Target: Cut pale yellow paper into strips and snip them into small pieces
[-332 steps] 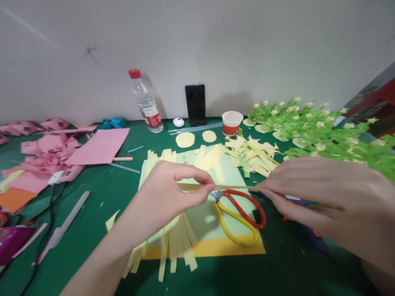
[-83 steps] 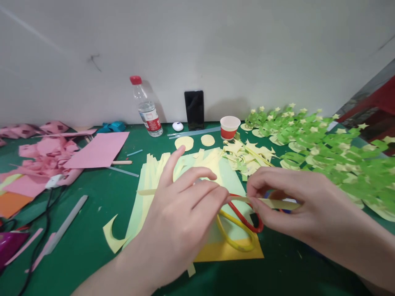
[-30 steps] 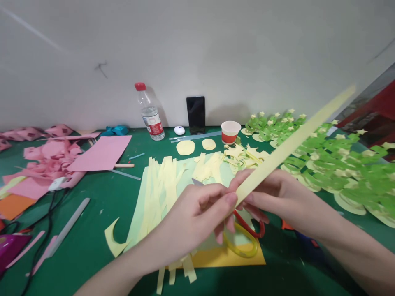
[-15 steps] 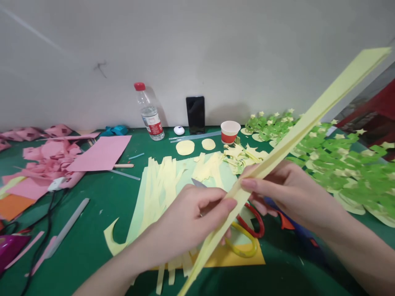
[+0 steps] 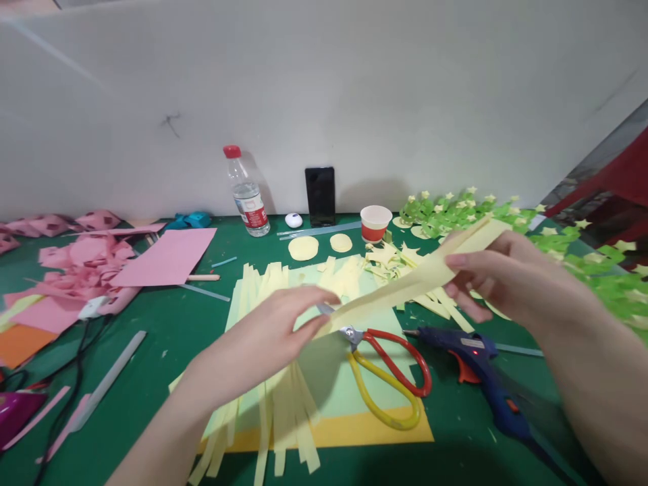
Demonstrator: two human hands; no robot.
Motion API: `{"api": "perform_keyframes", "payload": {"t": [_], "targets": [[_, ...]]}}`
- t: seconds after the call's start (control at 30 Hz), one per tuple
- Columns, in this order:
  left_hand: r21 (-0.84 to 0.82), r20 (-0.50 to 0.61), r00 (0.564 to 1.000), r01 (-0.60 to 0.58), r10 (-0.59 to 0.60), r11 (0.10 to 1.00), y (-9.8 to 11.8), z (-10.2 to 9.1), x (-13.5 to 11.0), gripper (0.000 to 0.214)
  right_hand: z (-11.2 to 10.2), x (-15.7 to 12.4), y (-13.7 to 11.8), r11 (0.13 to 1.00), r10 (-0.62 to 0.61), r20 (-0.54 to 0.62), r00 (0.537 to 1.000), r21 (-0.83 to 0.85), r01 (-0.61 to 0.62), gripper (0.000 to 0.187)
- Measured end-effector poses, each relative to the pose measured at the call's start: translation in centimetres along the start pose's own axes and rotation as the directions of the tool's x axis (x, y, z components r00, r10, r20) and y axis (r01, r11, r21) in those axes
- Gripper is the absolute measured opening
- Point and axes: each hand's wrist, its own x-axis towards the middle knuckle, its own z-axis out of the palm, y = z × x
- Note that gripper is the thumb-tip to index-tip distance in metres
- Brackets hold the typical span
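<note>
A folded strip of pale yellow paper (image 5: 399,287) stretches between my two hands above the table. My left hand (image 5: 283,324) pinches its lower left end between thumb and fingers. Near the other end, my right hand (image 5: 499,277) grips it with the thumb on top. Beneath the strip lie scissors (image 5: 387,378) with one red and one yellow handle, their blades partly hidden by my left hand and the paper. Many cut yellow paper strips (image 5: 263,398) lie on light green sheets (image 5: 344,385). A blue glue gun (image 5: 480,364) rests below my right hand, a small red light on it.
Green paper plants with stars (image 5: 572,256) crowd the right side. A paper cup (image 5: 375,224), phone (image 5: 320,196) and water bottle (image 5: 248,196) stand along the wall. Two yellow paper discs (image 5: 304,248) lie before them. Pink paper pieces (image 5: 96,260) and a cable (image 5: 78,378) occupy the left.
The strip has swung from a steep diagonal to a flatter slant. My right hand has moved right and my left hand slightly left, so the scissors and glue gun show more.
</note>
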Motion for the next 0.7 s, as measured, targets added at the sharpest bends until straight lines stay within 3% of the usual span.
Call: {"api": "perform_keyframes", "payload": {"t": [0.03, 0.1, 0.2, 0.23, 0.37, 0.53, 0.63, 0.7], "targets": [[0.037, -0.15, 0.988, -0.024, 0.029, 0.999, 0.0, 0.2, -0.2, 0.026, 0.5, -0.2, 0.2, 1.0, -0.004, 0.007, 1.0, -0.008, 0.004, 0.022], [0.091, -0.382, 0.905, -0.165, 0.188, 0.982, 0.6, 0.6, -0.7, 0.032, 1.8, -0.6, 0.7, 1.0, -0.013, 0.018, 1.0, -0.015, 0.013, 0.022], [0.196, -0.482, 0.722, -0.463, 0.497, 0.864, 2.0, 1.4, -1.4, 0.036, 4.0, -1.6, 1.1, 0.999, -0.035, 0.054, 0.998, 0.022, 0.034, 0.022], [0.232, -0.48, 0.692, -0.493, 0.539, 0.839, 2.6, 1.7, -1.6, 0.032, 4.6, -2.0, 1.1, 0.999, -0.038, 0.085, 0.996, 0.04, 0.034, 0.021], [0.286, -0.511, 0.695, -0.418, 0.506, 0.862, 4.1, 2.4, -1.8, 0.018, 6.3, -3.2, 1.0, 0.996, -0.025, 0.208, 0.978, 0.088, 0.006, 0.024], [0.212, -0.544, 0.712, -0.395, 0.444, 0.894, 4.0, 2.6, -1.7, 0.014, 6.1, -3.9, 1.8, 0.994, 0.022, 0.335, 0.942, 0.093, -0.056, 0.033], [0.217, -0.561, 0.709, -0.372, 0.427, 0.902, 3.7, 2.4, -1.8, 0.014, 5.6, -4.2, 2.5, 0.992, -0.121, 0.321, 0.94, -0.003, 0.129, 0.048], [0.215, -0.563, 0.72, -0.347, 0.406, 0.913, 3.6, 2.1, -1.8, 0.015, 5.3, -4.3, 2.7, 0.91, -0.267, 0.263, 0.927, -0.247, 0.332, 0.053]]}}
